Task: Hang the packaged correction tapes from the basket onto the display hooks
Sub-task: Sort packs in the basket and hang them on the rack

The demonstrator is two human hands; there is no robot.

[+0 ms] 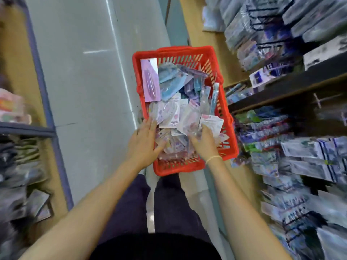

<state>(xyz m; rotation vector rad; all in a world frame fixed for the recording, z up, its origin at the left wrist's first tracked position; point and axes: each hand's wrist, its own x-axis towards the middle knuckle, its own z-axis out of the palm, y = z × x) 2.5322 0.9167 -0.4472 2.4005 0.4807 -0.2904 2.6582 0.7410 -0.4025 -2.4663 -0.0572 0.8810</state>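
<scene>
Bare, with fingers spread and nearly straight, the left hand [145, 140] lies on the heap of packaged correction tapes [176, 117] at the near left side of the red plastic basket [228, 128]. The right hand [203, 142] is deeper in the same heap, near the right wall; its fingers bend down among the clear packets, but the blur does not let me tell if they grip one. A thin pale band [213, 158] goes around the right wrist. The two hands are apart, with packets between them.

The packets are too many and too mixed to count; they are mostly clear plastic with pink, lilac and blue cards. One larger lilac card [150, 79] leans upright at the far left wall of the basket.

One basket stands on the grey floor [84, 72] of a narrow aisle, just in front of two dark trouser legs [146, 203]. On the right, display hooks [293, 160] carry rows of hanging packets, very blurred. On the left, a second shelf unit [20, 128] holds more blurred goods.
</scene>
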